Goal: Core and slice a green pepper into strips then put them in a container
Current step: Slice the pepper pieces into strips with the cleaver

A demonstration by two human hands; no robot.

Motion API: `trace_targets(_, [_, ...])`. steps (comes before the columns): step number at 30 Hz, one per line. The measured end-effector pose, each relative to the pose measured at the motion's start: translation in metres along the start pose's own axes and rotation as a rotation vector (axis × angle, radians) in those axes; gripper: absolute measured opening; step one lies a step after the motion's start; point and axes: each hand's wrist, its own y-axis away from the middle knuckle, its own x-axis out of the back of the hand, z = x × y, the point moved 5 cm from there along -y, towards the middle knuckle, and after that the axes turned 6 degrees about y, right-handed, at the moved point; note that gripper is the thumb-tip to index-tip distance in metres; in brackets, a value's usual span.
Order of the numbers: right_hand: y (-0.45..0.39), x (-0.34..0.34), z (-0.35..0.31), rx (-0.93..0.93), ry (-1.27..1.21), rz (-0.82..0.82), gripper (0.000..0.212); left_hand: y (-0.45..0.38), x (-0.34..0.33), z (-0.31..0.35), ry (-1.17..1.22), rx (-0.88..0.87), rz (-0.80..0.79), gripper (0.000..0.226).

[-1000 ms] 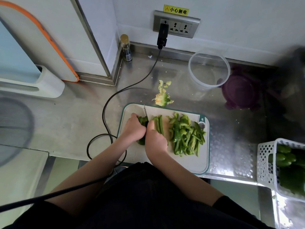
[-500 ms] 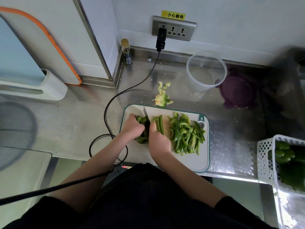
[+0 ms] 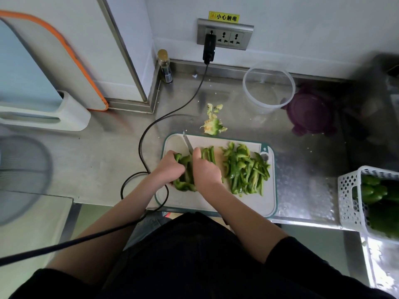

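On the white cutting board [image 3: 254, 202] my left hand [image 3: 170, 167] holds down an uncut piece of green pepper [image 3: 185, 184] with curled fingers. My right hand [image 3: 206, 170] grips a knife [image 3: 187, 144]; only its blade shows, pointing away from me over the pepper piece. A few fresh strips [image 3: 209, 155] lie just right of the blade. A larger pile of pepper strips [image 3: 246, 169] covers the board's right half. The clear round container [image 3: 268, 87] stands empty behind the board at the back right. The pepper core [image 3: 212, 124] lies on the counter past the board's far edge.
A purple lid [image 3: 311, 114] lies beside the container. A white basket [image 3: 349, 199] with whole green peppers sits at the right edge. A black cable [image 3: 172, 113] runs from the wall socket [image 3: 224, 34] past the board's left side. A small bottle [image 3: 165, 66] stands in the corner.
The knife blade has shifted slightly left across the pepper piece, and my left hand has edged back with it. The strip pile, core and container stay put.
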Motion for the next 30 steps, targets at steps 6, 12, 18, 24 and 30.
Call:
trace_targets(6, [0.015, -0.002, 0.037, -0.195, -0.207, 0.074, 0.040, -0.004, 0.009, 0.002, 0.053, -0.025, 0.047, 0.045])
trace_targets(12, [0.022, 0.011, 0.039, -0.186, -0.516, 0.093, 0.020, -0.010, -0.005, 0.008, 0.043, -0.064, 0.055, 0.038])
trace_targets(18, [0.030, -0.010, 0.028, -0.101, -0.393, 0.045, 0.020, -0.011, -0.010, 0.007, 0.046, -0.101, 0.085, 0.037])
trace_targets(24, [0.027, -0.013, 0.025, -0.112, -0.363, 0.034, 0.027, -0.013, -0.011, 0.008, 0.048, -0.092, 0.089, 0.039])
trace_targets(30, [0.027, -0.014, 0.025, -0.112, -0.384, 0.043, 0.026, -0.014, -0.012, 0.006, 0.030, -0.104, 0.102, 0.041])
